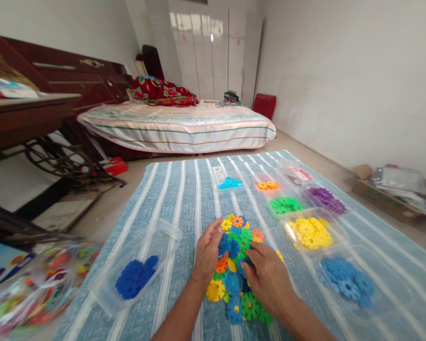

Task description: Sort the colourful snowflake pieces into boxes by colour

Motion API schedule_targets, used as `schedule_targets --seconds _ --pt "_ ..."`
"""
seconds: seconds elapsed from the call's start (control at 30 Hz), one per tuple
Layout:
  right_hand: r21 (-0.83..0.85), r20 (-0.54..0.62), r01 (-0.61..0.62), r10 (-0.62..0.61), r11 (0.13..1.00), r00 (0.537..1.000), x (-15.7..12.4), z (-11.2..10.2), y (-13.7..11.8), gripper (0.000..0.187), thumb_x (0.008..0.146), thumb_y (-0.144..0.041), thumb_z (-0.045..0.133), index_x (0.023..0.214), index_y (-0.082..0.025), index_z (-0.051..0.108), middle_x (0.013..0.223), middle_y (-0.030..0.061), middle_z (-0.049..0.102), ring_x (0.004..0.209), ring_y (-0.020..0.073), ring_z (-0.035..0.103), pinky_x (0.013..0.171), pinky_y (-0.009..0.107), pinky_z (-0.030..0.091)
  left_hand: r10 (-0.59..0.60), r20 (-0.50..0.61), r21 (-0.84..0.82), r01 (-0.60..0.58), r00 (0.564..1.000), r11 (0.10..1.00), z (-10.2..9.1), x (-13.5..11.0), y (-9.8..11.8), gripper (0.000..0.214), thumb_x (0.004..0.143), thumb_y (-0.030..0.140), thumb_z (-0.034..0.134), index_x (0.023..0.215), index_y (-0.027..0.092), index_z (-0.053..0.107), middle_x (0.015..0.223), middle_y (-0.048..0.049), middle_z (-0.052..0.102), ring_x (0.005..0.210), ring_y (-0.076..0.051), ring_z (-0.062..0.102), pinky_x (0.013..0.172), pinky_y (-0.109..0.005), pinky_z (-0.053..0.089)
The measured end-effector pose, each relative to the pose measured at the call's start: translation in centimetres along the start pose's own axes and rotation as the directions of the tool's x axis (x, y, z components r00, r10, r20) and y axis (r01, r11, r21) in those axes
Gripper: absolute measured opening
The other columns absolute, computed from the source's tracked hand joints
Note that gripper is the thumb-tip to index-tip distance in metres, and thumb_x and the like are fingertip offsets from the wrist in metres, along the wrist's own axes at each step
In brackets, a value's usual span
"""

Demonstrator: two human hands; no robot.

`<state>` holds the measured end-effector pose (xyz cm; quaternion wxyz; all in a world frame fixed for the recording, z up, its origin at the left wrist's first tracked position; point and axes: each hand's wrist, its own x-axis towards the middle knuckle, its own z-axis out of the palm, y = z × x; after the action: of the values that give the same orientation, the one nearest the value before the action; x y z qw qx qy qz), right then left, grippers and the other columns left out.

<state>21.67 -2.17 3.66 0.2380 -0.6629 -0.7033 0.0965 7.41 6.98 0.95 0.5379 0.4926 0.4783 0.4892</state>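
A mixed pile of notched plastic snowflake discs [250, 305] in blue, green, yellow and orange lies on the striped cloth before me. My left hand [208, 248] curls at the pile's left side, thumb up, around some dark blue snowflake discs [223, 245]; its far fingers are partly hidden. On the right side of the pile, my right hand [271, 279] reaches in with thumb and forefinger apart, touching the discs. Left of the hands, a clear plastic box [168, 232] contains dark blue discs [137, 277].
Clear boxes at right hold yellow discs [309, 233], green discs [286, 205], purple discs [325, 200], orange discs [268, 185] and lighter blue discs [348, 279]. Cyan discs [230, 183] sit in a far box. Plastic bags [39, 289] of colourful pieces lie at left. A bed [184, 128] stands beyond.
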Motion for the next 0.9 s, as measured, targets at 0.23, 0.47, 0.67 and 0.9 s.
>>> schedule_targets --seconds 0.23,0.47,0.67,0.9 --pt "-0.052 0.056 -0.029 0.031 0.998 0.998 0.8 -0.2 -0.2 0.014 0.082 -0.023 0.050 0.080 -0.019 0.064 0.093 0.0075 0.062 0.091 0.0208 0.056 0.082 0.032 0.042 0.005 -0.010 -0.098 -0.006 1.000 0.995 -0.1 0.1 -0.4 0.043 0.078 0.043 0.055 0.113 0.018 0.060 0.118 -0.0069 0.062 0.111 -0.021 0.055 0.100 -0.037 0.038" --pt "-0.131 0.077 -0.001 0.011 0.991 0.997 1.4 -0.5 -0.2 0.020 0.084 -0.028 0.049 0.071 -0.020 0.062 0.087 0.0070 0.061 0.086 0.0197 0.055 0.077 0.031 0.040 -0.001 -0.004 -0.188 0.001 1.000 0.982 0.1 -0.3 0.0 0.041 0.078 0.042 0.057 0.110 0.017 0.061 0.116 -0.0074 0.063 0.112 -0.022 0.055 0.099 -0.036 0.040" --pt "-0.135 0.073 -0.027 0.037 0.990 0.997 2.7 -0.2 -1.2 0.015 0.082 -0.030 0.053 0.086 -0.019 0.062 0.094 0.0076 0.061 0.094 0.0225 0.053 0.082 0.033 0.038 -0.001 -0.002 -0.257 0.001 1.000 0.966 0.2 -0.2 0.1 0.037 0.076 0.040 0.060 0.106 0.017 0.063 0.113 -0.0076 0.064 0.110 -0.023 0.056 0.097 -0.036 0.041" --pt "-0.081 0.089 -0.089 0.096 0.993 0.991 2.5 0.1 -1.1 0.009 0.078 -0.026 0.059 0.075 -0.019 0.063 0.091 0.0057 0.061 0.092 0.0200 0.053 0.080 0.029 0.038 -0.013 -0.010 -0.294 0.010 1.000 0.956 0.2 -0.1 0.0 0.036 0.073 0.041 0.063 0.102 0.018 0.065 0.112 -0.0080 0.065 0.110 -0.023 0.056 0.099 -0.038 0.039"
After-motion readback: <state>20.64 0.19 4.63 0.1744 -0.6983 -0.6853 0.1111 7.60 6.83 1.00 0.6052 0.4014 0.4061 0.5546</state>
